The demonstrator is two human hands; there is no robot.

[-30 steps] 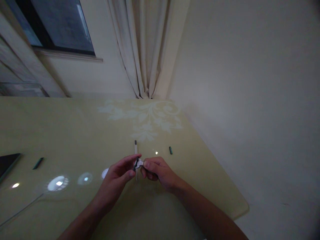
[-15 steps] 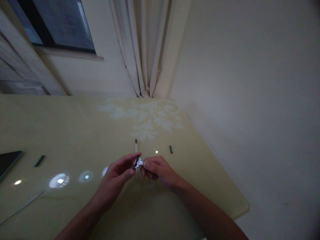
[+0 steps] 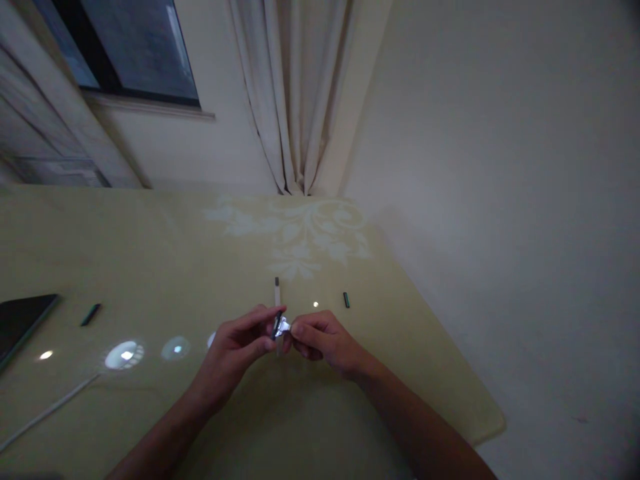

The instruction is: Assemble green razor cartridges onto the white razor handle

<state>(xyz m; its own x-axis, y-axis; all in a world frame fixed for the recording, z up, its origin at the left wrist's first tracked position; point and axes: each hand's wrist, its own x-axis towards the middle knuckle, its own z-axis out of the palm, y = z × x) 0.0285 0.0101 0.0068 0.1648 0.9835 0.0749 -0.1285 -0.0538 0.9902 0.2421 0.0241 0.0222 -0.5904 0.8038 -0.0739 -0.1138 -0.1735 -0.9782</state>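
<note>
Both hands meet over the table around a small silver razor [image 3: 283, 326] with a dark bar-shaped blade head [image 3: 277, 325] across its end. My left hand [image 3: 237, 347] pinches the ends of this dark head between thumb and fingers. From the other side, my right hand [image 3: 323, 340] grips the silver part, its fingers curled and hiding most of the handle. Behind the hands lies a slim pale stick with a grey tip [image 3: 277, 291], partly covered by my fingers.
A small dark green-edged bar [image 3: 346, 300] lies right of the hands, and a similar bar [image 3: 91, 315] lies left. A black flat panel [image 3: 25, 320] and a white cable [image 3: 50, 413] are at the left. The pale glossy table [image 3: 150, 253] meets wall and curtain [image 3: 295, 100].
The view has shifted slightly, so everything on the table appears a little further right. Both hands keep their grip on the razor, which has turned slightly.
</note>
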